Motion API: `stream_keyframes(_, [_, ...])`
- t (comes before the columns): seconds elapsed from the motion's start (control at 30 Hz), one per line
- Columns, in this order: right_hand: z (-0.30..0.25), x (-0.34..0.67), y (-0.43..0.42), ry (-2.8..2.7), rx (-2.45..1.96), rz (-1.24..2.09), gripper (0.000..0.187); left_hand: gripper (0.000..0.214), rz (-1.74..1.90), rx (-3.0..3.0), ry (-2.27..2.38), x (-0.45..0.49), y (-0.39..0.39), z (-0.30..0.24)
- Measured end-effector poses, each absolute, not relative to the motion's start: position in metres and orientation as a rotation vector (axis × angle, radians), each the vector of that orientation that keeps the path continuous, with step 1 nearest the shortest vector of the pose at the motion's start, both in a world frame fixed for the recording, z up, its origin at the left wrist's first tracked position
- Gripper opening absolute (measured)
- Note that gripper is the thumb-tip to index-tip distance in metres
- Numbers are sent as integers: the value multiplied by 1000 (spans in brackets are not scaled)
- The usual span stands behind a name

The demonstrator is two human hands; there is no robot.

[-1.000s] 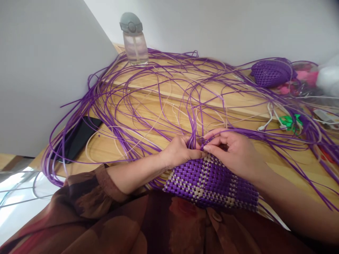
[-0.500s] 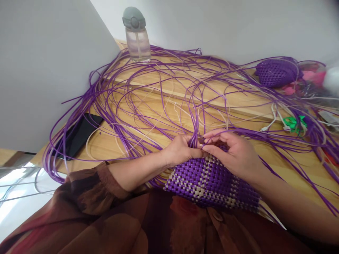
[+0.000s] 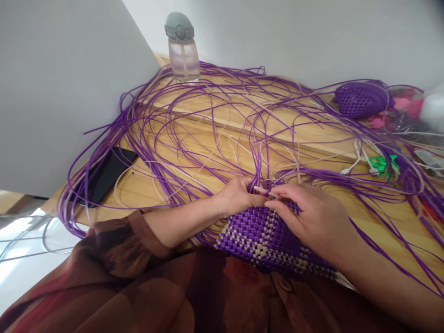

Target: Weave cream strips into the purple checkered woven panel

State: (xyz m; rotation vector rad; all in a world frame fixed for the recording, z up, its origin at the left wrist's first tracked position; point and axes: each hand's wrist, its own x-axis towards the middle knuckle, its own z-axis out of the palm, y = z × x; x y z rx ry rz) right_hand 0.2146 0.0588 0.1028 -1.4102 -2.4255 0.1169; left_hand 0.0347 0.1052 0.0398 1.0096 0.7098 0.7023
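Observation:
A purple and cream woven piece (image 3: 248, 236) rests against my lap at the table's near edge, with long loose strands fanning out from its upper side. My left hand (image 3: 237, 198) is closed round a bunch of purple strands (image 3: 257, 159) at the weave's top edge. Right beside it, my right hand (image 3: 308, 212) pinches a pale strip (image 3: 262, 190) between thumb and forefinger. The strip's tip points left toward my left thumb. Where the strip meets the weave is partly hidden by my fingers.
Loose purple and cream strands spread over the wooden table (image 3: 208, 148). A clear bottle with a grey lid (image 3: 183, 55) stands at the back. A black phone (image 3: 109, 175) lies left. At right are a purple woven item (image 3: 362, 99), a white cable (image 3: 357, 157) and a green wrapper (image 3: 384, 165).
My right hand has shifted slightly down and right, and the pale strip now shows between its fingers. The purple strand it was pinching is out of those fingers. My left hand keeps its grip.

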Motion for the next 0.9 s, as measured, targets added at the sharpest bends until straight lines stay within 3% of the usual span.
stream_keyframes(0.13, [115, 208, 62, -2538, -1313, -90, 17, 20, 708, 1025, 685, 35, 106, 35])
stream_keyframes(0.3, [118, 185, 84, -2678, -1416, 60, 19, 22, 743, 1035, 693, 35, 107, 27])
stream_keyframes(0.37, [124, 174, 93, -2564, -1517, 416, 16, 21, 760, 1058, 730, 36, 107, 28])
stream_keyframes(0.5, [145, 156, 112, -2103, -1532, 1584, 26, 19, 773, 1060, 668, 37, 106, 38])
stream_keyframes(0.57, [154, 155, 122, -2085, -1473, 1756, 31, 17, 788, 1034, 593, 38, 106, 40])
stream_keyframes(0.63, [157, 160, 130, -2336, -1424, 1617, 27, 21, 813, 1036, 633, 39, 106, 38])
stream_keyframes(0.8, [157, 171, 133, -2967, -1312, 859, 13, 23, 802, 1093, 774, 39, 108, 25])
stream_keyframes(0.9, [168, 161, 129, -2711, -1318, 1031, 18, 25, 826, 1123, 743, 38, 110, 23])
